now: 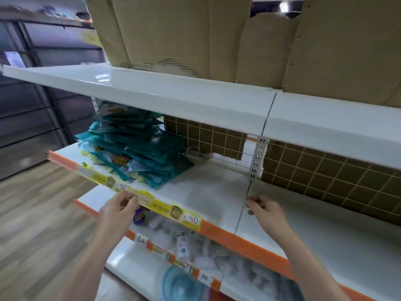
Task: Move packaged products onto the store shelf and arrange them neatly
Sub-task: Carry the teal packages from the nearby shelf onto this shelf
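On the shelf (pixel 208 192), the messy teal packets (pixel 134 144) could slide off; right hand (pixel 265 211) curled, empty; left hand (pixel 119 210), grip unclear.

A person's left hand (pixel 118 210), fingers curled, meets the yellow price strip (pixel 165 208) edging a white store shelf (pixel 206 192), where a slumped stack of teal packets (pixel 134 144) lies at left. The right hand (pixel 265 210), fingers curled around nothing visible, hovers over the shelf's seam.
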